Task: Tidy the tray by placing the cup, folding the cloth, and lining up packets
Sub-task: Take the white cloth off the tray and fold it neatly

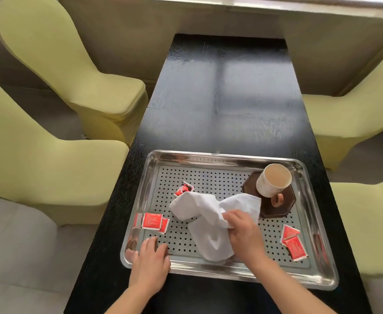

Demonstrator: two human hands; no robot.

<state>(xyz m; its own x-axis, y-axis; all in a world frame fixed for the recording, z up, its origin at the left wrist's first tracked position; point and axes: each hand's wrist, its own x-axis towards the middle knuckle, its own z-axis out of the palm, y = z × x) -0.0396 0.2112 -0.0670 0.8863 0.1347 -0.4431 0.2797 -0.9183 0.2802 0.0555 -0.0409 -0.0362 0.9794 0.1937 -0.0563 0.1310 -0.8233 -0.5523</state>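
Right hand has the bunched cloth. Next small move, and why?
Probably lift the cloth with the right hand and bring the left hand over to pinch a corner: it lies crumpled mid-tray, and the left hand rests flat on the tray rim.

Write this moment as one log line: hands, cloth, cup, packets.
left hand open, resting on tray rim | right hand gripping crumpled white cloth | cup on dark coaster | red packets scattered

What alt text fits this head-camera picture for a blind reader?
A person's right hand grips a crumpled white cloth on a perforated steel tray, while the left hand rests on its near rim. A cup sits on a dark coaster; red packets lie scattered.
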